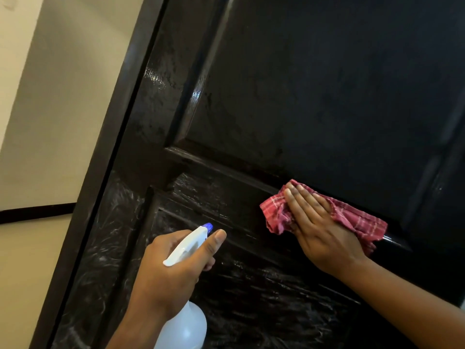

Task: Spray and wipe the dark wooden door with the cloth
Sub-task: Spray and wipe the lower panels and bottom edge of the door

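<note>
Head view: the dark wooden door fills most of the picture, tilted, and its cross rail between the upper and lower panels serves as the landmark. The cloth, a red-and-pink check rag, lies bunched on the right part of that rail, touching the wood. Its long axis follows the rail, with loose folds spilling out at both ends.

The right hand lies flat on the cloth, fingers straight and close together, pressing it to the door. The fingertips point along the rail toward its left end, so the unwiped run of rail lies straight ahead of them. This hand is plainly the nearer one to the cloth.

The left hand is below the rail, off the door, curled round the neck of a translucent spray bottle. One digit lies straight beside the blue-tipped nozzle, which aims at the lower panel just under the rail.

Below the rail the lower panel is streaked with pale wet smears. Above it the upper panel looks dull and faintly mottled, with wet gloss on the stile to its left. My judgement is that wiping along the rail is the step in hand. Much of the door seems left to do.
</note>
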